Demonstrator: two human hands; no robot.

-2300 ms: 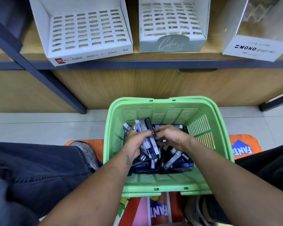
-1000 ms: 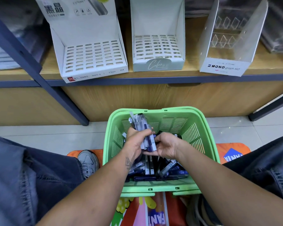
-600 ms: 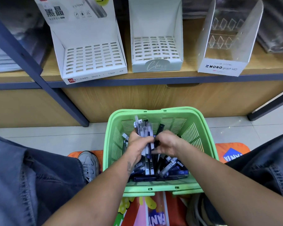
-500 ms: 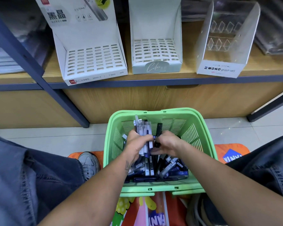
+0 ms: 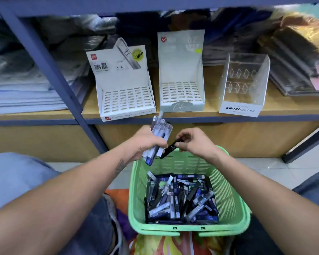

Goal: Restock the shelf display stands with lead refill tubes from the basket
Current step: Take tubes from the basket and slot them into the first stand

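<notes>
Lead refill tubes (image 5: 159,137) bunched in left hand (image 5: 145,142) grip; right hand (image 5: 193,142) pinches one black tube (image 5: 170,148), both above green basket (image 5: 228,199) far rim. More tubes piled in basket; three stands, white stand (image 5: 125,96) leftmost, on far shelf (image 5: 284,105).

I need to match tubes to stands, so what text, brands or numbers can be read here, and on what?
"HB 0.5" and "黑晶": backboard of the left white stand; its front strip is too small to read.
"0.7": backboard of the middle stand, faint; the script word on its front is unclear.
"MONO graph MG": front of the clear stand.
"0.5": black tube pinched by the right hand.
"HB 0.5": some tubes in the green basket; other labels are blurred.
</notes>
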